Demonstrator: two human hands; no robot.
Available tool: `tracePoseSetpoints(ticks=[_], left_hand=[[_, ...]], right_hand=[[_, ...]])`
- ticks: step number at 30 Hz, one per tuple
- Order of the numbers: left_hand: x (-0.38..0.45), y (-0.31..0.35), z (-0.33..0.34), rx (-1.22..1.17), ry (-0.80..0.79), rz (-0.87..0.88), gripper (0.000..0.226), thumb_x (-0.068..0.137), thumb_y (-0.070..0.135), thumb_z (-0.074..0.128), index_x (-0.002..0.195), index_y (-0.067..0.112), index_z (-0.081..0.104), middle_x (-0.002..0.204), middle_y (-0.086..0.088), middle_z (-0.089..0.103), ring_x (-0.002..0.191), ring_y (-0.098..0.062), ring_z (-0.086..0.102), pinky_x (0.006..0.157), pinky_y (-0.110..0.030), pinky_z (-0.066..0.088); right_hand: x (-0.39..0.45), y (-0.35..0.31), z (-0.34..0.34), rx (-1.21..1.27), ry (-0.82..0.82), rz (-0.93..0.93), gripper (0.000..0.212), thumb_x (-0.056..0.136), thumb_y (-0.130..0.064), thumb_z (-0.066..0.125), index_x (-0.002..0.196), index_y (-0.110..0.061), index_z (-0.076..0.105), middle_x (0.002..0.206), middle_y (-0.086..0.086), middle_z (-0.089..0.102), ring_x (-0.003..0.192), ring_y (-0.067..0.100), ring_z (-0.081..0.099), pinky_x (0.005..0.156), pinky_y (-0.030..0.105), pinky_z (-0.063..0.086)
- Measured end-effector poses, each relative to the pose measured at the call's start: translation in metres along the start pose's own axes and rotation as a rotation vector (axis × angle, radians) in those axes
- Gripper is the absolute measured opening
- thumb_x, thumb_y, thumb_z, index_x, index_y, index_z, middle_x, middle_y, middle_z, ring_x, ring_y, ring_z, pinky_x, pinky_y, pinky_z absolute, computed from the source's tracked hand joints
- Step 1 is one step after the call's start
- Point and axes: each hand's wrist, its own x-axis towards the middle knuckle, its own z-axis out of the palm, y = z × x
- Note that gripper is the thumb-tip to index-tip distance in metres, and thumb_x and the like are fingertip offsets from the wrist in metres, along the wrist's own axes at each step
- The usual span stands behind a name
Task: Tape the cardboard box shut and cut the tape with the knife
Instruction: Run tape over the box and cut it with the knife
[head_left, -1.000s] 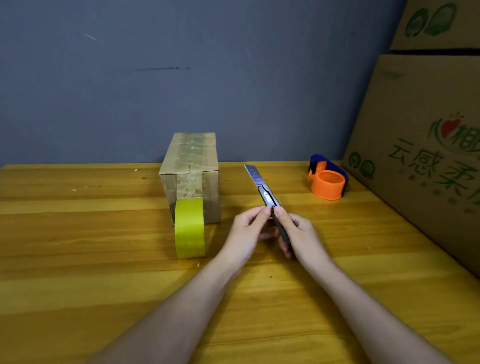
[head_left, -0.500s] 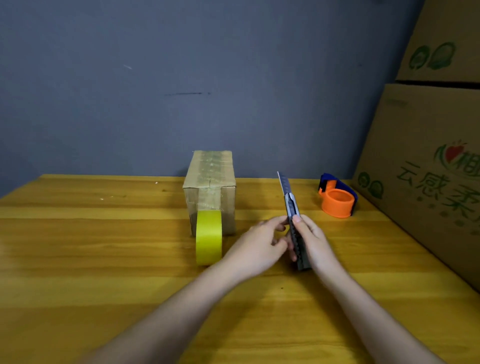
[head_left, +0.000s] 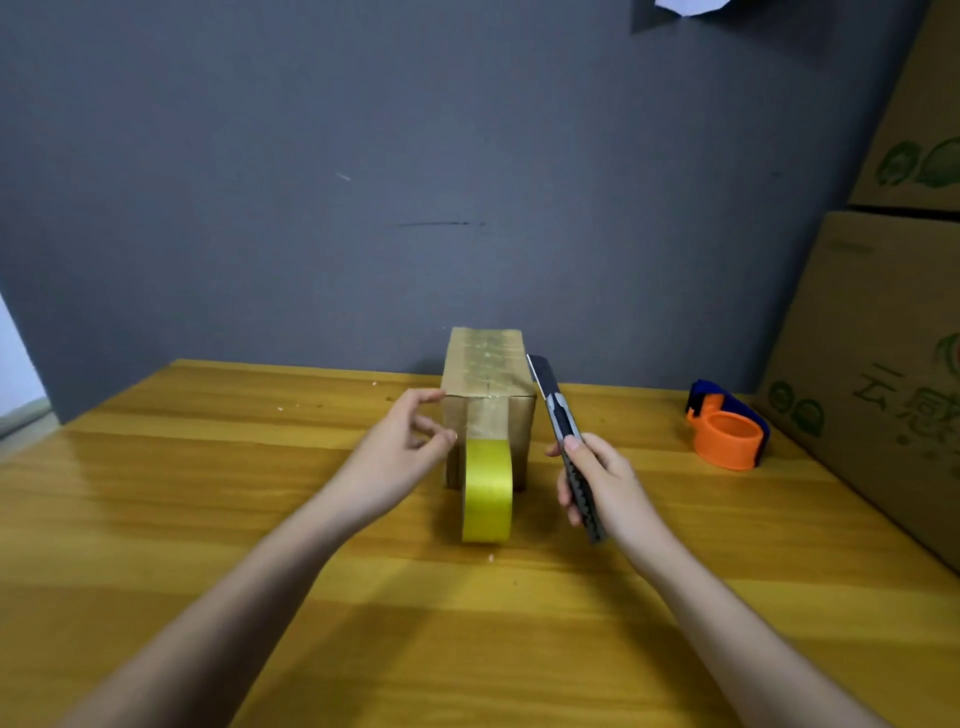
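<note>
A small cardboard box (head_left: 488, 371) stands on the wooden table (head_left: 156, 519), with clear tape running along its top and down its near face. A yellow roll of tape (head_left: 487, 491) stands on edge against that near face, joined to the box by the strip. My right hand (head_left: 605, 480) grips a utility knife (head_left: 558, 421), blade extended and pointing up and away, just right of the box. My left hand (head_left: 400, 452) hovers at the box's near left corner, fingers apart and holding nothing.
An orange and blue tape dispenser (head_left: 727, 434) sits at the right rear of the table. Large printed cardboard cartons (head_left: 883, 364) are stacked along the right edge. A grey wall (head_left: 363, 182) rises behind the table.
My left hand has let go of the knife and moved left to the box's corner. My right hand has carried the knife to the box's right side. The view has tilted up.
</note>
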Motion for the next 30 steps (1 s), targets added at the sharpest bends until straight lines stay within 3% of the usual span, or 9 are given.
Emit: tracePoseSetpoints(ticks=[3, 6, 9, 13, 16, 21, 24, 27, 30], left_hand=[[-0.004, -0.012, 0.004, -0.022, -0.165, -0.083, 0.067, 0.090, 0.027, 0.058, 0.144, 0.031, 0.019, 0.094, 0.000, 0.064, 0.086, -0.020, 0.067, 0.088, -0.036, 0.050], [-0.006, -0.012, 0.011, -0.151, -0.266, -0.125, 0.077, 0.090, 0.030, 0.057, 0.144, 0.044, 0.005, 0.093, -0.003, 0.068, 0.080, -0.012, 0.065, 0.083, -0.029, 0.052], [-0.004, -0.013, 0.018, -0.161, -0.178, -0.076, 0.068, 0.088, 0.033, 0.061, 0.139, 0.045, 0.017, 0.077, 0.002, 0.070, 0.071, -0.010, 0.066, 0.084, -0.034, 0.054], [-0.003, -0.015, 0.020, -0.059, 0.001, -0.024, 0.063, 0.083, 0.043, 0.062, 0.130, 0.043, 0.020, 0.093, -0.004, 0.072, 0.088, -0.023, 0.067, 0.091, -0.042, 0.050], [0.003, -0.011, 0.015, -0.120, -0.090, -0.007, 0.077, 0.085, 0.041, 0.062, 0.141, 0.046, 0.010, 0.101, 0.001, 0.069, 0.087, -0.016, 0.067, 0.088, -0.038, 0.053], [0.016, -0.012, 0.010, -0.201, -0.265, -0.029, 0.083, 0.085, 0.027, 0.065, 0.142, 0.051, 0.010, 0.065, -0.005, 0.057, 0.065, -0.020, 0.053, 0.066, -0.034, 0.051], [0.018, -0.017, 0.013, -0.186, -0.294, -0.049, 0.086, 0.080, 0.035, 0.070, 0.138, 0.057, 0.011, 0.061, -0.003, 0.053, 0.063, -0.023, 0.048, 0.063, -0.040, 0.046], [0.017, -0.018, 0.016, -0.200, -0.295, -0.051, 0.086, 0.084, 0.029, 0.067, 0.140, 0.053, 0.007, 0.052, 0.009, 0.054, 0.057, -0.009, 0.052, 0.057, -0.029, 0.050], [0.018, -0.019, 0.019, -0.219, -0.299, -0.050, 0.088, 0.085, 0.024, 0.066, 0.141, 0.051, 0.005, 0.044, 0.012, 0.047, 0.051, -0.002, 0.047, 0.053, -0.023, 0.047]], right_hand=[[-0.001, 0.000, 0.001, -0.017, 0.001, 0.016, 0.028, 0.099, -0.029, 0.038, 0.090, -0.011, 0.057, 0.052, 0.005, 0.052, 0.037, 0.016, 0.045, 0.040, 0.023, 0.037], [-0.003, -0.003, -0.001, -0.044, -0.004, 0.012, 0.028, 0.099, -0.029, 0.038, 0.092, -0.010, 0.058, 0.052, 0.005, 0.053, 0.038, 0.017, 0.046, 0.041, 0.024, 0.039], [-0.006, -0.008, -0.005, -0.092, -0.018, 0.005, 0.028, 0.099, -0.029, 0.038, 0.094, -0.009, 0.058, 0.052, 0.003, 0.054, 0.039, 0.017, 0.047, 0.042, 0.024, 0.040], [-0.011, -0.011, -0.009, -0.127, -0.032, 0.000, 0.029, 0.099, -0.029, 0.039, 0.096, -0.008, 0.059, 0.053, 0.003, 0.055, 0.041, 0.016, 0.048, 0.043, 0.022, 0.043], [-0.011, -0.010, -0.009, -0.144, -0.038, 0.007, 0.029, 0.099, -0.029, 0.039, 0.096, -0.008, 0.059, 0.053, 0.003, 0.056, 0.041, 0.016, 0.049, 0.044, 0.023, 0.043], [-0.009, -0.008, -0.010, -0.200, -0.075, 0.011, 0.028, 0.099, -0.029, 0.040, 0.097, -0.009, 0.059, 0.053, 0.001, 0.057, 0.042, 0.015, 0.050, 0.046, 0.024, 0.044], [-0.010, -0.011, -0.012, -0.367, -0.084, -0.018, 0.025, 0.099, -0.031, 0.039, 0.096, -0.014, 0.057, 0.059, 0.003, 0.056, 0.049, 0.015, 0.054, 0.054, 0.033, 0.049], [-0.016, -0.019, -0.017, -0.773, -0.149, -0.083, 0.024, 0.095, -0.047, 0.034, 0.100, -0.027, 0.046, 0.065, 0.002, 0.059, 0.057, 0.018, 0.059, 0.059, 0.042, 0.050], [-0.018, -0.029, -0.019, -1.095, -0.186, -0.198, 0.021, 0.098, -0.043, 0.030, 0.114, -0.031, 0.035, 0.064, -0.008, 0.051, 0.054, 0.010, 0.049, 0.046, 0.026, 0.034]])
